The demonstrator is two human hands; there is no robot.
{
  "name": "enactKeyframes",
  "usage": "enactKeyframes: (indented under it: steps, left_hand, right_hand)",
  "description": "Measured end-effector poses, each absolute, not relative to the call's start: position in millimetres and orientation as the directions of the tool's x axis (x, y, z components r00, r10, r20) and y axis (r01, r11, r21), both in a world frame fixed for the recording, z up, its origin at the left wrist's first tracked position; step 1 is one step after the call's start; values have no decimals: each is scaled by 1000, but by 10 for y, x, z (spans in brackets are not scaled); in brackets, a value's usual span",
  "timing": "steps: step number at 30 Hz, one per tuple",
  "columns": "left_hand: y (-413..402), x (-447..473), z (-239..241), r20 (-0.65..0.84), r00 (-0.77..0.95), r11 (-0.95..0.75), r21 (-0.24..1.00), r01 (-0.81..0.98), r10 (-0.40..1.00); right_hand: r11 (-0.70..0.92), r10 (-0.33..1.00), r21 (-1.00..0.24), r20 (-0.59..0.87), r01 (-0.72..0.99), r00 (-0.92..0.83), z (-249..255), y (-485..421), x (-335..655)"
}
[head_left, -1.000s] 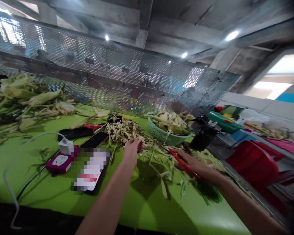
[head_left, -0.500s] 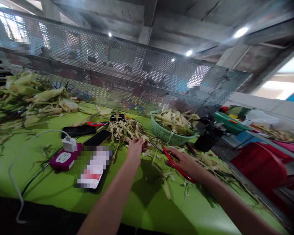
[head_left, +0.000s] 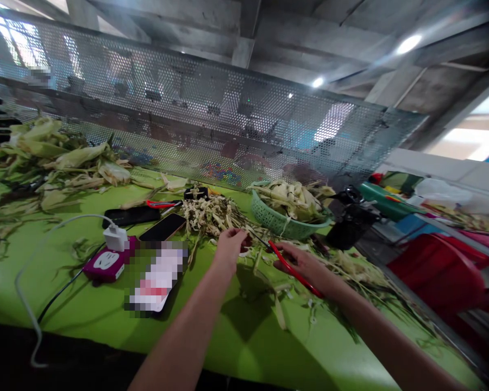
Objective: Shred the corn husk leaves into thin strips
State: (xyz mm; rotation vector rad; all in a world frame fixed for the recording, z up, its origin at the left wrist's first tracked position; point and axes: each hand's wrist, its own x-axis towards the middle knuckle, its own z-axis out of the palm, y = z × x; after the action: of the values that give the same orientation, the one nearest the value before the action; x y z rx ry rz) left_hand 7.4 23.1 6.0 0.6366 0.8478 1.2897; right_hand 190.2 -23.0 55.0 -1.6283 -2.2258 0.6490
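My left hand [head_left: 232,245] is closed in a pinch over the middle of the table. Whatever sits between its fingertips is too small to make out. My right hand [head_left: 303,264] grips a red-handled tool [head_left: 292,267], like scissors or pliers. Its thin dark tip points left toward the left fingertips. Just beyond the left hand lies a heap of small pale husk pieces [head_left: 207,214]. Behind both hands stands a green plastic basket [head_left: 275,221] filled with pale corn husks [head_left: 295,198]. Husk scraps [head_left: 280,309] lie below and between the hands.
On the green table [head_left: 146,342] at left are a lit phone [head_left: 158,279], two dark phones, a purple power strip [head_left: 106,266] with a white charger, and another red-handled tool [head_left: 161,204]. Husks [head_left: 61,157] pile up far left. A perforated metal screen [head_left: 187,119] borders the back.
My left hand has shifted slightly right, closer to the tool's tip. My right hand keeps its grip on the red-handled tool, barely moved. The view has tilted a little.
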Motion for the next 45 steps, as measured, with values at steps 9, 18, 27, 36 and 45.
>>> enactKeyframes:
  steps: [9,18,27,36,45]
  left_hand:
    - [232,72,62,-142,60,152,835,-529,988]
    - [224,53,64,-110,57,124,857,-501,992]
    - [213,34,88,-104,18,99,851,-516,994]
    - [161,117,92,-66,-23,46,867,-497,998]
    - [168,142,88,-56,17,58,916,-396,998]
  right_hand:
    - [236,952,-590,-19,772,-306,476,-185,1957]
    - [188,970,-615,-5,766,-242,527,-190,2035]
    - [197,980,-93,43,976,-194,309,-47,2578]
    - [348,937,-713,258,609,-234,514,64,1602]
    - [391,917,-678,345,622,-200,360,223,1576]
